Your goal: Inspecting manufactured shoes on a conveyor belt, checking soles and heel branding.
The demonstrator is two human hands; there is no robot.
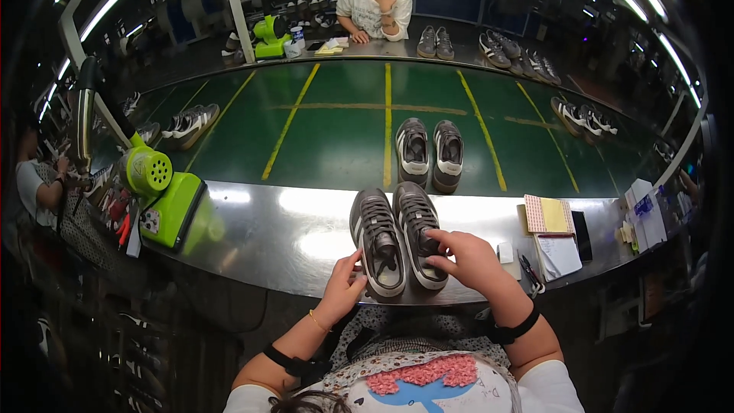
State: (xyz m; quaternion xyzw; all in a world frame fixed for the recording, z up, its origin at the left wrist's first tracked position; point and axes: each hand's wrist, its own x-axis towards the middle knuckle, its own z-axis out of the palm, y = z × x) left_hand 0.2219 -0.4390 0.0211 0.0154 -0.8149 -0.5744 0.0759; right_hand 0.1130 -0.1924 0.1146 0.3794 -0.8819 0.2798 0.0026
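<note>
A pair of dark grey sneakers with white side stripes stands on the metal bench in front of me, toes pointing away. Beside the outer heel side of the left sneaker (376,241) is my left hand (342,289), thumb and fingers apart, fingertips close against it. My right hand (465,257) has its thumb and forefinger on the collar and tongue of the right sneaker (419,222). Just beyond, on the green conveyor belt (336,138), sits another pair of grey sneakers (413,150), toes toward me.
A lime-green machine (172,203) stands on the bench (252,237) at left. Notepads (556,252), a pen and a box (646,214) lie at right. More sneakers (191,124) ride the belt. Across it a person (375,8) sits near another green machine (271,37).
</note>
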